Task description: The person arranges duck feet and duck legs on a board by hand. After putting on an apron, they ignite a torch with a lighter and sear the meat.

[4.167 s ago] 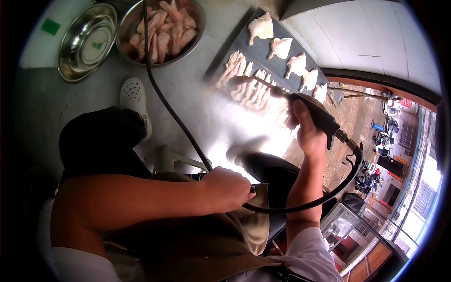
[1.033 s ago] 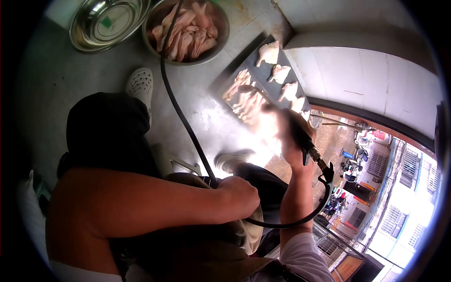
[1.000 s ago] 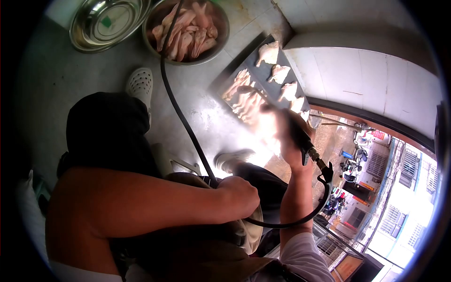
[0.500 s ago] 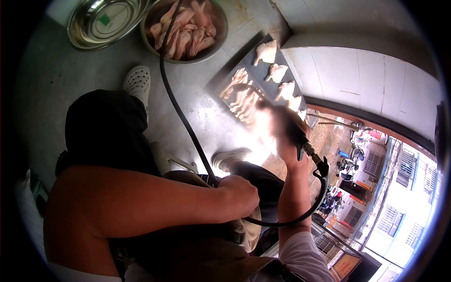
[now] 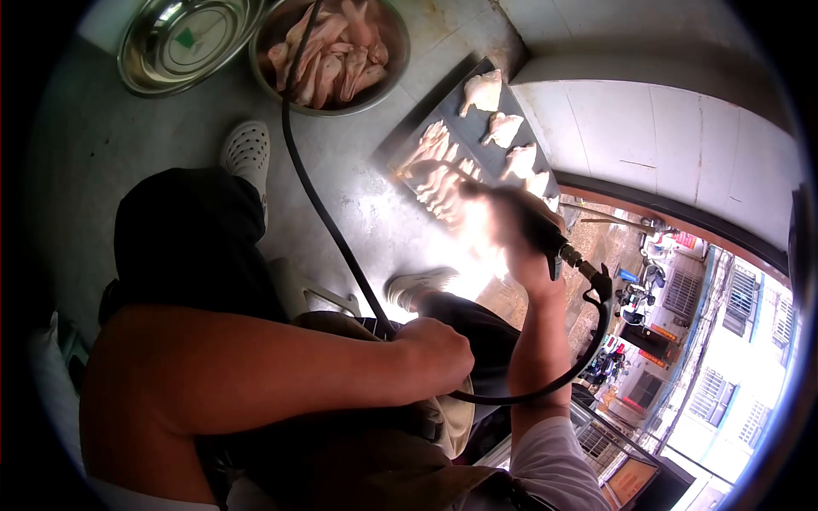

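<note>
The right hand (image 5: 514,247) is clenched around the handle of a torch (image 5: 538,228), low over the near end of a dark tray (image 5: 464,115) on the floor. The torch's thin nozzle points at rows of raw chicken pieces (image 5: 439,175). The left hand (image 5: 439,356) grips the black hose (image 5: 324,204) at the lap. Far left stand a meat bowl (image 5: 394,72) and, left of it, a 2nd bowl (image 5: 183,38).

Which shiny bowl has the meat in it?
The bowl the black hose crosses, next to the tray: it is piled with pink meat. The other bowl holds only a green sticker.
</note>
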The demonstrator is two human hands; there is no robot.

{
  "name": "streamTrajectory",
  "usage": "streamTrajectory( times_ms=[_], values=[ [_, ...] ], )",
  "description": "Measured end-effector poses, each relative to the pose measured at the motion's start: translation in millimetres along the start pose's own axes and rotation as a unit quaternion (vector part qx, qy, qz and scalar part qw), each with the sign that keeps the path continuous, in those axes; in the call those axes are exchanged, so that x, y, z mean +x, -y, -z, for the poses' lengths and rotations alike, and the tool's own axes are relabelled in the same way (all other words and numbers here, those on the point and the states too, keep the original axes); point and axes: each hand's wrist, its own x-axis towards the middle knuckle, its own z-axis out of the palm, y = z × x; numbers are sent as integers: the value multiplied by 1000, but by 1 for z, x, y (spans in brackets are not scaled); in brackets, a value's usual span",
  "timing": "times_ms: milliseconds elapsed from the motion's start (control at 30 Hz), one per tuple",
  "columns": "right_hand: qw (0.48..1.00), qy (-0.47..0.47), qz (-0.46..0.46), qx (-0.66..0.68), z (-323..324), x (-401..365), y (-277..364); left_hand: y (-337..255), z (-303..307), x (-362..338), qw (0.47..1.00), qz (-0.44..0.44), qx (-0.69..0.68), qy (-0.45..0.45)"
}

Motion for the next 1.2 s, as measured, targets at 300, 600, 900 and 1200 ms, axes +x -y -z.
streamTrajectory(
  times_ms=[300,600,900,1200],
  values=[
    [989,21,-124,79,23,12,22,-4,9,8,1000,-20,14,-6],
    [990,-8,-138,27,35,54,32,-6,2,13,982,26,-89,-162],
    [984,86,-157,-18,37,112,25,-11,18,20,936,51,-216,-274],
    [984,91,-155,-13,21,121,26,-9,23,21,930,56,-244,-271]
  ],
)
